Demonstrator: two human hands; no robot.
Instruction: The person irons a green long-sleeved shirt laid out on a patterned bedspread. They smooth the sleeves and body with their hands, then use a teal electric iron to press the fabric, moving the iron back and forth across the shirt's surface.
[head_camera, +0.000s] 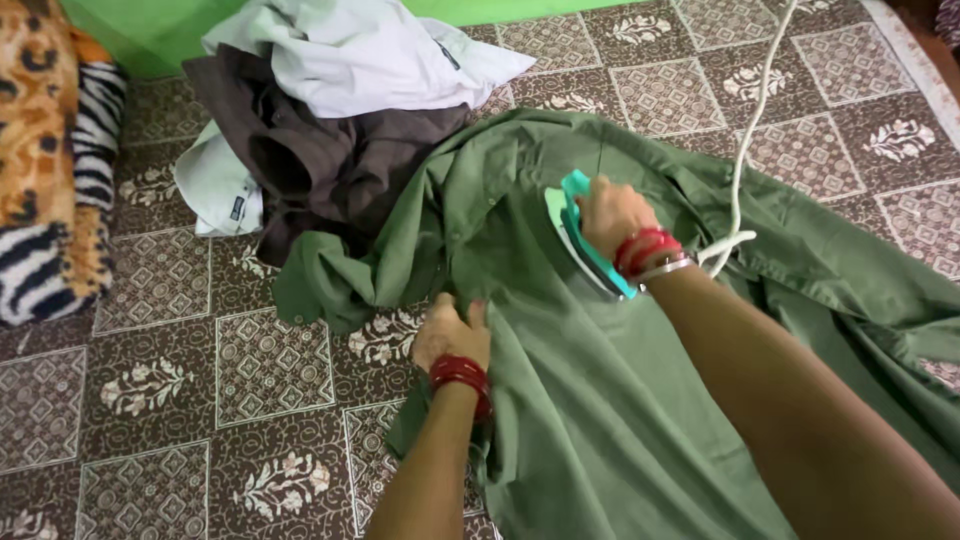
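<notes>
Head view, first speaker: What is seen, and how is it made?

Second speaker: A large olive-green cotton garment (600, 400) is spread, soft and creased, over a brown patterned bedspread with cream floral squares (150, 400). A teal and white plastic clothes iron (580, 235), wedge-shaped with a smooth shell, is pressed flat on the garment near its upper middle. It is gripped by the right hand (612, 212), whose fingers are closed around the handle. A white cord (745, 130) is run from the iron toward the upper right.

First speaker: And the other hand?

Second speaker: The left hand (450, 335) is laid at the garment's left edge, fingers curled, with a fold of the cloth pinched. Red bangles are worn on both wrists.

First speaker: What lies at the edges, and where is room left?

Second speaker: A heap of rumpled clothes, dark brown and pale white (330, 110), is piled just beside the garment's upper left. An animal-print cushion in leopard and zebra pattern (50, 160) is set at the far left. Bare bedspread is shown at the lower left and upper right.
</notes>
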